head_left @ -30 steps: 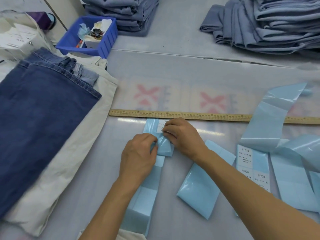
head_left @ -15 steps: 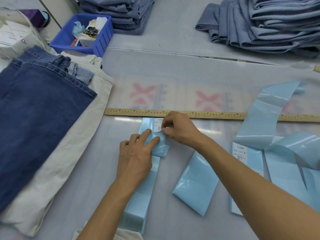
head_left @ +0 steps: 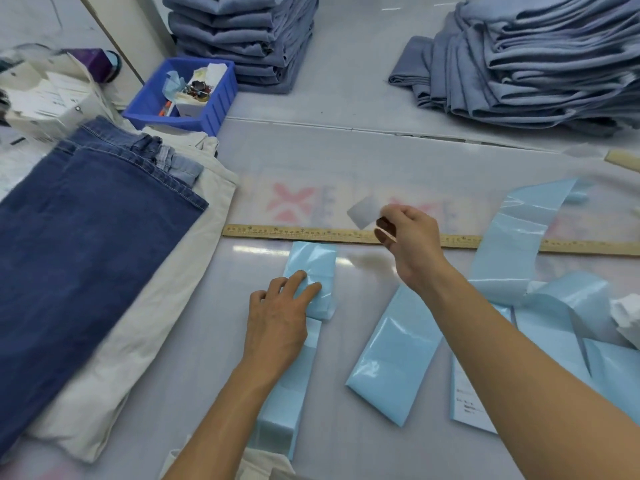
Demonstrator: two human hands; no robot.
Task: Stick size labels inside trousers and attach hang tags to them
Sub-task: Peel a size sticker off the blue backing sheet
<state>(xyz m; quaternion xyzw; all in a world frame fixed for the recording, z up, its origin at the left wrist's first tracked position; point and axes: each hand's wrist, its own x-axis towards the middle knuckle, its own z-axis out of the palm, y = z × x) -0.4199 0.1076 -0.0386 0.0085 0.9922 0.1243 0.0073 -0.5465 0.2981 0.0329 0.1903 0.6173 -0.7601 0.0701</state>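
My right hand (head_left: pixel 408 237) pinches a small white size label (head_left: pixel 363 212) and holds it in the air above the wooden ruler (head_left: pixel 298 233). Fingers of my left hand (head_left: pixel 280 313) press flat on a light blue backing strip (head_left: pixel 313 268) that runs from the ruler toward me. Dark blue jeans (head_left: pixel 79 244) lie on cream trousers (head_left: pixel 138 341) at the left. More blue backing strips (head_left: pixel 394 358) lie to the right, one with printed labels (head_left: pixel 467 403) on it.
A blue bin (head_left: pixel 211 112) of small items stands at the back left, beside a white box (head_left: pixel 45 98). Stacks of folded grey-blue trousers (head_left: pixel 249 36) and a second pile of trousers (head_left: pixel 540 64) fill the back. Curled blue strips (head_left: pixel 512 237) cover the right side. Crumpled white paper (head_left: pixel 627 317) lies at the right edge.
My right hand has peeled the white label off the blue strip and lifted it up and to the right, past the ruler. My left hand stays pressing the strip down.
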